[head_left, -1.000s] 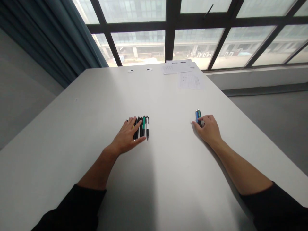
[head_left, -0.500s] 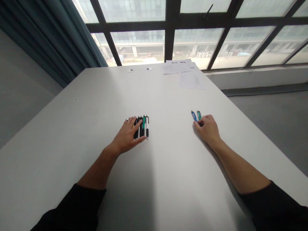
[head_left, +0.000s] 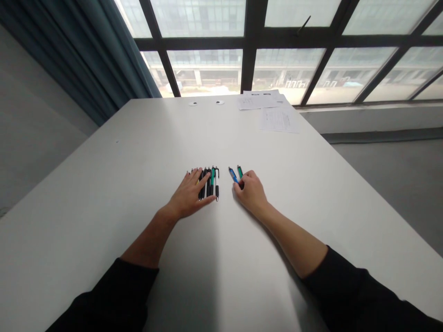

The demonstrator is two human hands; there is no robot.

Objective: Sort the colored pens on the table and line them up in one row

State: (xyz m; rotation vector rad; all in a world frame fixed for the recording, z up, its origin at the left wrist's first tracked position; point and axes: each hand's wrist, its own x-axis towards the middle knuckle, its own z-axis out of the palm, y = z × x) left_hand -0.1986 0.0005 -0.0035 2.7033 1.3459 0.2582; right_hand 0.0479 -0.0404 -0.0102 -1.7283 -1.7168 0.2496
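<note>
Several pens (head_left: 208, 184) lie side by side on the white table (head_left: 145, 152), mostly black, with a green pen (head_left: 212, 177) and a clear-barrelled pen (head_left: 217, 184) at the right end. Across this row my left hand (head_left: 190, 193) lies flat, fingers spread and thumb out along the lower ends; it hides the pens on the left. To the right of the row, my right hand (head_left: 252, 192) is closed around the lower parts of a blue pen (head_left: 233, 174) and a second green pen (head_left: 240, 171). Their upper ends stick out past the fingers.
Printed papers (head_left: 279, 120) lie at the table's far right corner. Two small round fittings (head_left: 220, 102) sit near the far edge. Beyond stand a window (head_left: 204, 69) with dark frames and a blue curtain (head_left: 104, 60) on the left.
My right hand has moved left with the blue and green pens, closer to the row. My left hand stays on the row. The view has shifted slightly.
</note>
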